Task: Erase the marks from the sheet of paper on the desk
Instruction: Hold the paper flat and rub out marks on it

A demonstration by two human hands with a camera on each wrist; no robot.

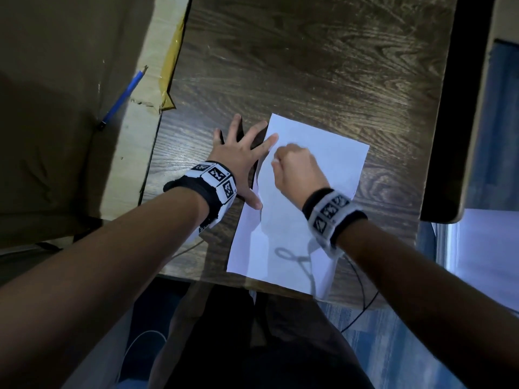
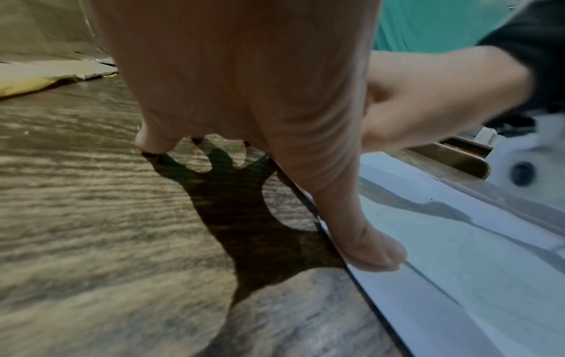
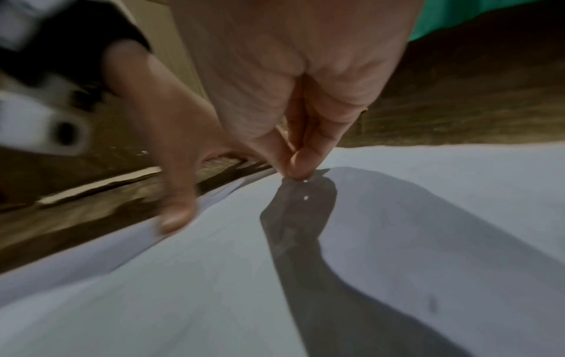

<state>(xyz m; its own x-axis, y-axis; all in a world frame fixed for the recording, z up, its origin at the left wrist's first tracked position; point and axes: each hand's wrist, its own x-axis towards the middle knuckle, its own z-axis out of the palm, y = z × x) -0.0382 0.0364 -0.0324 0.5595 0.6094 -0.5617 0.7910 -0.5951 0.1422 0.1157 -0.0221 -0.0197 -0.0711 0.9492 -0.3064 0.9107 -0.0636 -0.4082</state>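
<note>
A white sheet of paper lies on the dark wooden desk, slanted, its near corner at the desk's front edge. My left hand is spread flat, with forefinger and thumb pressing the sheet's left edge, which buckles up between them. My right hand is curled over the upper part of the sheet. Its fingertips pinch a small white eraser against the paper, and most of the eraser is hidden. A faint dark smudge shows on the paper.
A blue pencil lies on a cardboard box at the left, with yellow tape along its flap. A dark panel borders the desk on the right. A thin cable hangs past the front edge.
</note>
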